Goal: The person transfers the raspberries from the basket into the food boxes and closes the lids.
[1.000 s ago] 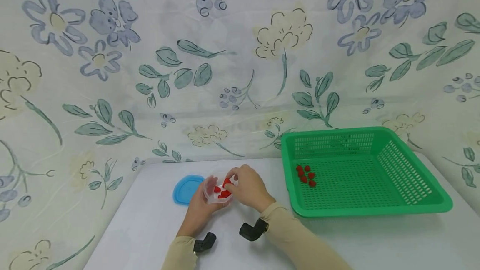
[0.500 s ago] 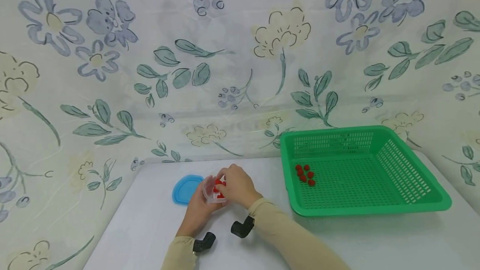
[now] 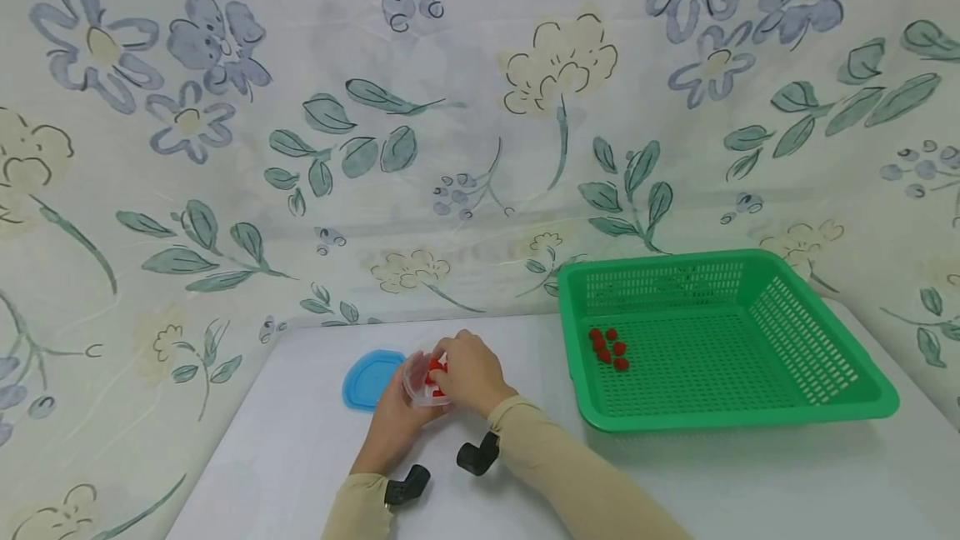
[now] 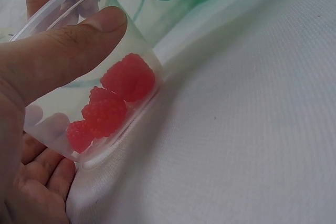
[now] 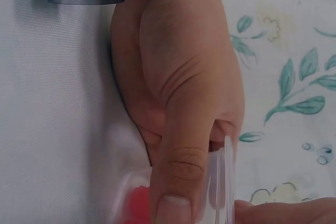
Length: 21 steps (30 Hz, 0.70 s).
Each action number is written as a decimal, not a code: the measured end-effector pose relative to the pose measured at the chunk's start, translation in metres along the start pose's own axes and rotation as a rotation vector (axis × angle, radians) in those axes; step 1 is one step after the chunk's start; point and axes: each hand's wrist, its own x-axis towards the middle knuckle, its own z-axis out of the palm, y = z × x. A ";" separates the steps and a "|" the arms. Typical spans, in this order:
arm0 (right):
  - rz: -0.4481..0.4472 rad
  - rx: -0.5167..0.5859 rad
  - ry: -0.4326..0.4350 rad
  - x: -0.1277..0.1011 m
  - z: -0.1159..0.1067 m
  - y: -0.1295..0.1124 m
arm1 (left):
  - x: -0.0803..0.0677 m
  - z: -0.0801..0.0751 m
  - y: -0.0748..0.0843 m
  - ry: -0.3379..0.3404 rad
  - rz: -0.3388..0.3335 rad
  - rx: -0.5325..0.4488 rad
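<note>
Floral sheeting is hung as a backdrop all round, and a white cloth-covered bench [image 3: 300, 440] fills the lower part of the head view. Near the lower middle of that frame a small clear plastic cup [image 3: 422, 379] is gripped by the left hand [image 3: 393, 419], thumb curled over the wall and fingers wrapped underneath. It's tipped on its side with the mouth turned toward the right hand [image 3: 467, 373], presumably so the red raspberries [image 4: 118, 100] inside can be reached more easily. In the left wrist view the berries are seen piled against the lower wall of the tilted cup, which is resting on or just above the cloth; can't really be told which. The right hand is held at the cup's mouth, fingers bent in toward the opening. Whether a berry is actually pinched can't be made out, since the fingertips are hidden. A blue lid [image 3: 369, 379] is left lying flat just left of the cup, probably taken off to open it. Well to the right, a green basket [image 3: 825, 407] is parked with a few more raspberries [image 3: 609, 348] clustered in its left part.
</note>
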 end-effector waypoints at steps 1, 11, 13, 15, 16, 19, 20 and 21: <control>0.002 -0.001 0.000 0.000 0.000 0.000 | 0.000 0.000 0.000 0.002 0.004 0.001; 0.013 -0.003 0.015 -0.001 -0.001 -0.002 | 0.001 0.000 -0.001 0.000 0.005 -0.006; 0.009 -0.003 0.016 -0.002 -0.003 -0.002 | 0.001 0.000 -0.001 -0.001 0.002 -0.012; 0.003 -0.006 0.019 -0.003 -0.005 -0.002 | 0.001 0.000 0.000 -0.004 -0.005 -0.019; -0.003 -0.006 0.022 -0.004 -0.007 -0.002 | 0.001 0.001 0.000 -0.004 -0.007 -0.016; -0.027 -0.004 0.030 -0.007 -0.013 -0.002 | 0.002 0.002 0.000 -0.003 -0.018 -0.005; -0.036 -0.001 0.033 -0.008 -0.016 -0.002 | 0.002 0.002 0.000 -0.003 -0.023 -0.001; -0.042 0.004 0.034 -0.010 -0.018 -0.002 | 0.002 0.003 0.001 -0.003 -0.028 0.003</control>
